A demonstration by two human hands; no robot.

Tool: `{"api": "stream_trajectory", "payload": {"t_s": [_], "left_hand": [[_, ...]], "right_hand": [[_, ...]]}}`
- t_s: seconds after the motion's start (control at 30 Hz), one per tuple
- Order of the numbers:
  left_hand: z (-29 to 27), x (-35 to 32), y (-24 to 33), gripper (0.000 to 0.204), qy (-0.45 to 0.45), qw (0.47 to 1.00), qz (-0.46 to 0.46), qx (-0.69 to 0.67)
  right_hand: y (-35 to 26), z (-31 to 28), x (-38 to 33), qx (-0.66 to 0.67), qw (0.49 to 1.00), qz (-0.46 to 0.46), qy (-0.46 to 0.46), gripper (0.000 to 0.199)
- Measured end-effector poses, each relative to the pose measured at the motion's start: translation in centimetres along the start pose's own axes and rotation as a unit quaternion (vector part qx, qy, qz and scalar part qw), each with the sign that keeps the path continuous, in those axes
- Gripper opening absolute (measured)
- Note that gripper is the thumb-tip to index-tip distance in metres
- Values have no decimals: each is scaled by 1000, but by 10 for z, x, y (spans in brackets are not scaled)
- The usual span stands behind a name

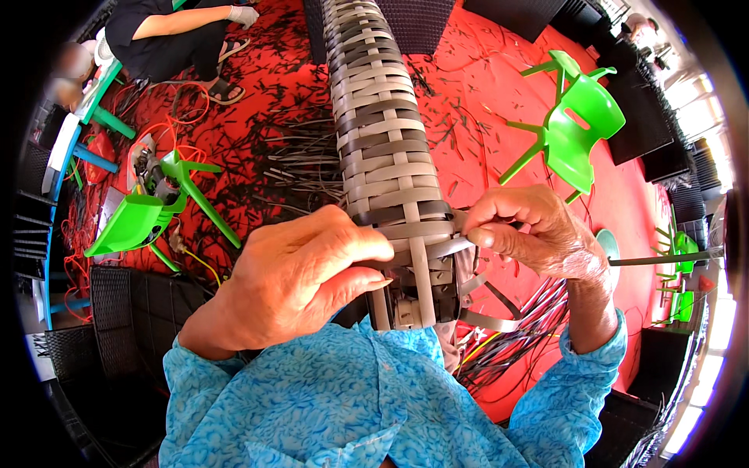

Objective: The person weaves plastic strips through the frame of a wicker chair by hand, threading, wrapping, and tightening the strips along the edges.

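A long narrow frame woven with grey and dark flat plastic strips [392, 160] runs from my chest to the far edge. Its near end is unwoven, with bare lengthwise strips [421, 285] over a dark core. At its left side my left hand [300, 277] is curled, thumb and forefinger close to the edge of the weave; what they grip is hidden. On the right, my right hand [538, 234] pinches a flat grey strip [456, 246] at the weave's edge. Below it, loose strip ends [491, 320] curl out.
Strips lie in bundles on the red floor [468, 125], right [519, 335] and left [308, 168]. A green chair [581, 121] stands far right; a tipped green chair [144, 222] with a tool is left. A person [164, 39] wearing a glove sits far left. Dark woven panels [117, 320] surround me.
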State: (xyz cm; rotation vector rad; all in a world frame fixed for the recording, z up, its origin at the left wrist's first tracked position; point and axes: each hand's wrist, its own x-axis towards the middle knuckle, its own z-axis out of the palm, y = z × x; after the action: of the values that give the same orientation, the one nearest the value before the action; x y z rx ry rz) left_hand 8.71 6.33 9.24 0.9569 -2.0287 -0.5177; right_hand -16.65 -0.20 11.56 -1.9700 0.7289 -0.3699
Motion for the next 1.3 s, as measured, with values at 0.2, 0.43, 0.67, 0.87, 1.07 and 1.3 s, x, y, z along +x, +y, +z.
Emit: {"api": "stream_trajectory", "payload": {"t_s": [0.2,0.43,0.67,0.87,1.07,1.3], "left_hand": [[-51,-11,-61,18,114,934,-153,-302],[-265,-172,-270,18,472,795,-256,-282],[-220,-185,-259,30,200,754,-173,601],[-22,-18,-60,32,-97,979,-129,-128],[-44,-46,-111,28,-97,907,-116,-394],[-178,-150,-217,26,128,919,-338,-161]], "right_hand": [[-4,-6,-6,-17,999,27,-23,21],[-2,-38,-44,-137,991,-3,-8,16],[5,-56,-70,-111,990,5,88,16],[-11,-38,-34,-144,986,-71,42,16],[-19,-26,-28,-196,979,-42,35,19],[-6,-14,-32,-307,933,-139,127,27]]}}
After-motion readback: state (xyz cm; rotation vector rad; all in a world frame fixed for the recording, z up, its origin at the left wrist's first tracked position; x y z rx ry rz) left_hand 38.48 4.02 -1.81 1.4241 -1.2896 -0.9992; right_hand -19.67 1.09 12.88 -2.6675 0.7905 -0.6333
